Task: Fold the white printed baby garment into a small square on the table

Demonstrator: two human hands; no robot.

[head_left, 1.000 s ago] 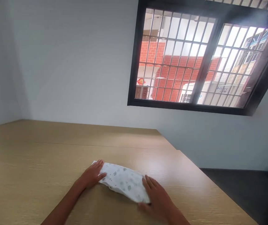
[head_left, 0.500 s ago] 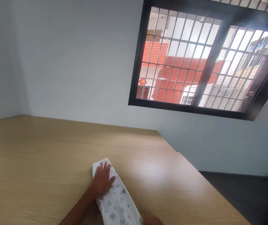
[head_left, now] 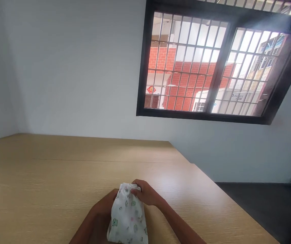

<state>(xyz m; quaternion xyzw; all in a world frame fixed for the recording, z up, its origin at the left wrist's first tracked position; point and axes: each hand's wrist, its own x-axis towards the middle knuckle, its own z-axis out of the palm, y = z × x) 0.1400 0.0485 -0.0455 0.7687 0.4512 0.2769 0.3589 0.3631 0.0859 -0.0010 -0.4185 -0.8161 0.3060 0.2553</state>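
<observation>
A white cloth with small green and pink printed figures (head_left: 127, 217) stands as a thick folded bundle at the near edge of the view, on the wooden table (head_left: 59, 179). My right hand (head_left: 145, 193) grips its upper folded end, with the fingers curled over the top. My left hand (head_left: 102, 210) lies against the bundle's left side, its fingers partly hidden behind the cloth. The bottom of the cloth is cut off by the frame.
The light wood-grain table has a seam running across it. Its right edge drops to a dark floor (head_left: 249, 210). Behind it rises a white wall (head_left: 71, 67), with a barred, black-framed window (head_left: 206, 64) at upper right showing a brick building.
The cloth was a long flat strip on the table and is now a shorter, thicker bundle. My right hand has moved from its lower end to the top, and both hands now grip it.
</observation>
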